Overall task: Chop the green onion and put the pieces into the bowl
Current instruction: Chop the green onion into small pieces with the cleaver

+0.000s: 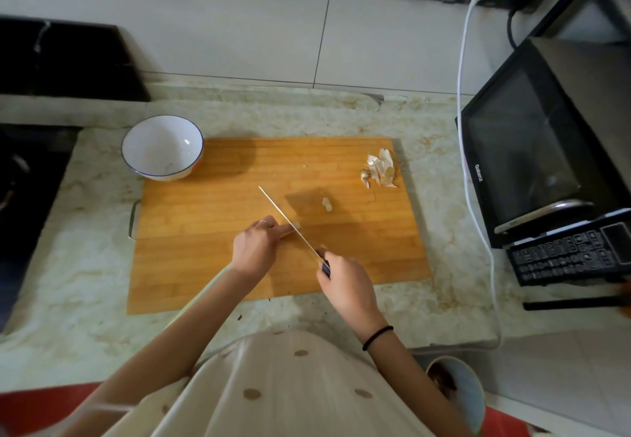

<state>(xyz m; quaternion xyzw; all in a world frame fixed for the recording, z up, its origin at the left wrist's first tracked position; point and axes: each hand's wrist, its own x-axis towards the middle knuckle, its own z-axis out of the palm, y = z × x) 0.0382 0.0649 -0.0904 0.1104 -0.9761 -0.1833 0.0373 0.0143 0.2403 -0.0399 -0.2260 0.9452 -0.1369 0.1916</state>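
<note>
A wooden cutting board (211, 266) lies on the counter. My right hand (345, 283) grips the dark handle of a knife (286, 219), whose thin blade runs up and to the left across the board. My left hand (257, 243) holds a small pale piece (296, 225) down against the blade; most of that piece is hidden under my fingers. Another pale cut piece (327, 204) lies just right of the blade. A white bowl (136, 139) with a blue rim stands empty at the board's far left corner.
Dry papery peelings (380, 168) are heaped at the board's far right. A black microwave (539, 149) stands at the right with a white cable (466, 129) running down the counter. A dark stove (20, 177) lies at the left.
</note>
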